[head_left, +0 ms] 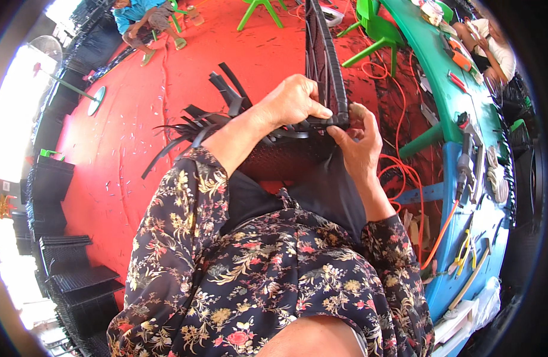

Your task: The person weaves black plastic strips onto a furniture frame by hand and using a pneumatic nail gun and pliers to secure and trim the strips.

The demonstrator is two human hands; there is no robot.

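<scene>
A black woven frame point(330, 56), its edge wrapped in flat strips, stands in front of me, its near corner between my hands. My left hand point(294, 101) is closed at that corner, with the thumb pressed along its edge. From the right, my right hand point(360, 140) grips the same corner between thumb and curled fingers. Loose flat black strips point(229, 92) fan out to the left, beyond and beside my left forearm. Part of the frame's lower side is hidden by my hands and the dark cloth over my lap.
A green table point(422, 59) and a blue table point(452, 238) stand at my right, with a power tool point(466, 160), yellow-handled pliers point(464, 253) and a hammer point(473, 276). An orange hose point(402, 113) loops across the red floor point(119, 178). Black woven panels point(77, 279) line the left. Two people sit farther off.
</scene>
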